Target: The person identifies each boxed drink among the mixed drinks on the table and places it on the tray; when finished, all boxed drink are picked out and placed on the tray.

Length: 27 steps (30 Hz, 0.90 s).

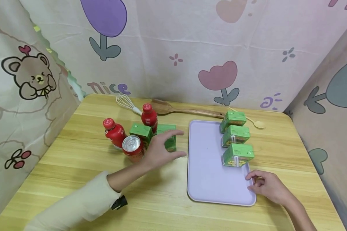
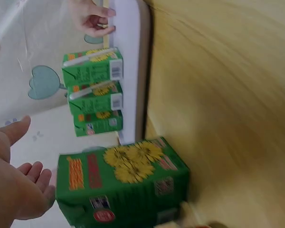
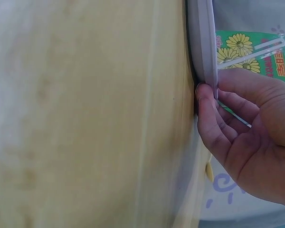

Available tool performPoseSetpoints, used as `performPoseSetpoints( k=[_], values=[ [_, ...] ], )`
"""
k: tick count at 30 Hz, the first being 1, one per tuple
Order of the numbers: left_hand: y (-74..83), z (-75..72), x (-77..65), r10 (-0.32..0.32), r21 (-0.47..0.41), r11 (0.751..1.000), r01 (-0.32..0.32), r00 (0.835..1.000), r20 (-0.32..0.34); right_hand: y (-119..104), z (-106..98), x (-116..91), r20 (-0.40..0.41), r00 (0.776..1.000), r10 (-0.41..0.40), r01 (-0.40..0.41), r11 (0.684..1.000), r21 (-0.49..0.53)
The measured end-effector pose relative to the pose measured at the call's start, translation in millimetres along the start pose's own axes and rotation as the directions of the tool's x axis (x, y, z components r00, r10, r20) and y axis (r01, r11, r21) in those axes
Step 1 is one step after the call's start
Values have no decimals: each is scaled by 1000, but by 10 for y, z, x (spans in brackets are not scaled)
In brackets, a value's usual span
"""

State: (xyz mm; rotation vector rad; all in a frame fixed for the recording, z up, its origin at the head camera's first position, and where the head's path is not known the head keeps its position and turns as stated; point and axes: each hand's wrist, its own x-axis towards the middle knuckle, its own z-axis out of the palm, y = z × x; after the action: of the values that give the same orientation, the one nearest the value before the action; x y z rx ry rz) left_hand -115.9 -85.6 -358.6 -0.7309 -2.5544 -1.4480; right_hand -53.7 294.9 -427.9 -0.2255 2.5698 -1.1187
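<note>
My left hand (image 1: 159,149) is spread, thumb apart from fingers, holding nothing. Nearest green carton (image 2: 123,185) sits on the counter (image 1: 156,205) just past it; can't tell contact. Red can (image 1: 132,144) close by on its left. My right hand (image 1: 267,186) pinches the lilac tray (image 1: 205,179) by its right rim. Three cartons (image 1: 236,134) stand on that side, just beyond my right fingers.

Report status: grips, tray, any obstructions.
Left grip empty, beside green carton. Right grip pinching tray rim. Three green cartons on tray. Red can near left grip, possibly in the way.
</note>
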Motion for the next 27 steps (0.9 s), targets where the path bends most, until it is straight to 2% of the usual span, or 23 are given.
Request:
performPoseSetpoints(
  k=[5, 12, 19, 27],
  values=[
    [-103, -119, -79, -44, -15, 999, 44, 997, -61, -12, -2, -5, -2, 1000, 10, -10, 1000, -2],
    [-203, -142, -127, -134, -13, 991, 133, 987, -92, -9, 7, -6, -1, 1000, 11, -11, 1000, -6],
    [-238, -108, -170, -168, -10, 986, 168, 976, -140, 7, 6, -7, 2, 1000, 0, 0, 1000, 10],
    [-314, -33, -234, -169, 59, 981, 183, 967, -188, 9, 6, -12, -11, 1000, 8, -8, 1000, 2]
  ],
)
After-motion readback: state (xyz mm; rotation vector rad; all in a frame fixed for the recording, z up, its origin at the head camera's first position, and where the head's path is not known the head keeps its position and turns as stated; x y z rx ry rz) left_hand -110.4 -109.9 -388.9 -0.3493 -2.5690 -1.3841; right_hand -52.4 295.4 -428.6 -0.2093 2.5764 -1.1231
